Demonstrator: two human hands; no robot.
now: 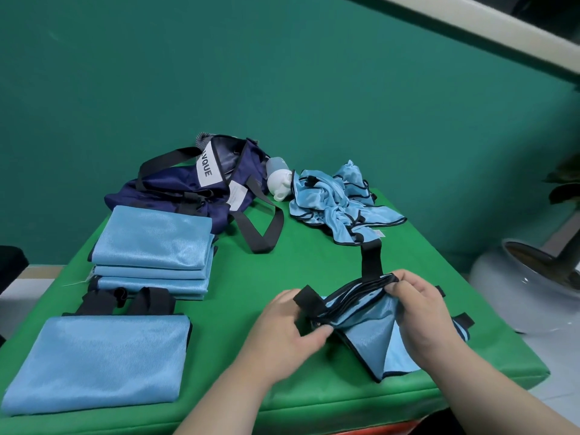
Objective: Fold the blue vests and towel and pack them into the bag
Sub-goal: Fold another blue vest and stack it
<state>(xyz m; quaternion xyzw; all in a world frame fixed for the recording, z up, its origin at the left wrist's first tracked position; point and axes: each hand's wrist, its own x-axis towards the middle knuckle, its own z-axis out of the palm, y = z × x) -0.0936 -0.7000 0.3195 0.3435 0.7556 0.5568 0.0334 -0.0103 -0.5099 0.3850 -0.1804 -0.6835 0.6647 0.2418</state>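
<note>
A light blue vest with black trim lies bunched at the front right of the green table. My left hand pinches its black-edged left end; my right hand grips the gathered black trim at its upper right. A black strap runs from this vest toward a crumpled heap of blue vests at the back. A stack of folded blue pieces sits mid-left, and another folded blue piece lies at the front left. The navy bag lies open at the back.
A white and grey bottle lies between the bag and the crumpled heap. The bag's black handle loops sprawl over the table's middle. A white round base stands on the floor to the right. Green wall behind.
</note>
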